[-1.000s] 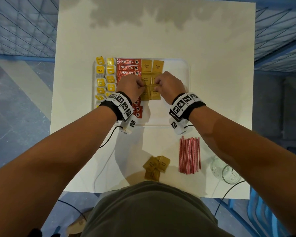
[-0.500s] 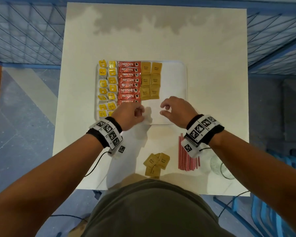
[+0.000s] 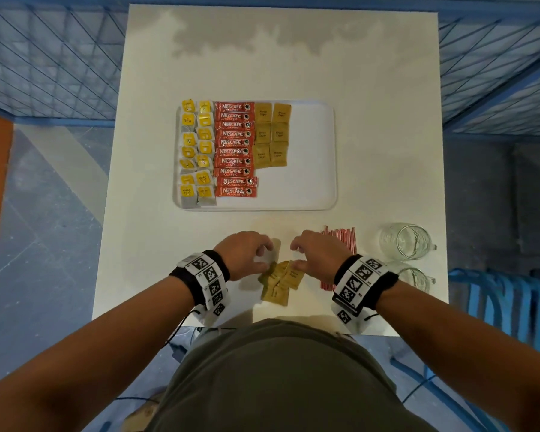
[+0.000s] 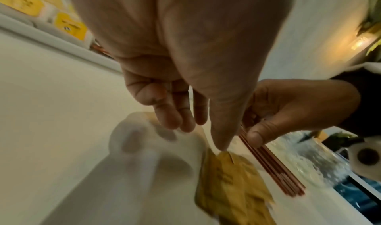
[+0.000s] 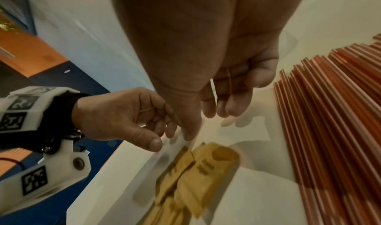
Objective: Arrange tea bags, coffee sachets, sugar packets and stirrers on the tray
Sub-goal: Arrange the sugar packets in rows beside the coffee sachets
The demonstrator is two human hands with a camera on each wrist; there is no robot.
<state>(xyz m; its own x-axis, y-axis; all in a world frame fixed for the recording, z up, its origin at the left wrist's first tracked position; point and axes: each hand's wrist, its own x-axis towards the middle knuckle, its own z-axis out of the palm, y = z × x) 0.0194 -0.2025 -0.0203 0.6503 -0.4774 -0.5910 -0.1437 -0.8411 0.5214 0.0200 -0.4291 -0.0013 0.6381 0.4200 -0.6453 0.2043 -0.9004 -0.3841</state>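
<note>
Sugar packets (image 3: 280, 282) loose on desk (image 3: 156, 251); left hand (image 3: 243, 254) and right hand (image 3: 319, 254) hover above, fingers relaxed, grasping nothing.

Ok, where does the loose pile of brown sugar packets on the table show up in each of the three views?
Head: loose brown sugar packets lie low centre, between the two hands, near the table's front edge.
Left wrist: lower right, blurred, below the fingertips.
Right wrist: bottom centre, blurred.
Shared landmark: the red stirrers, beside the pile in every view.
</note>
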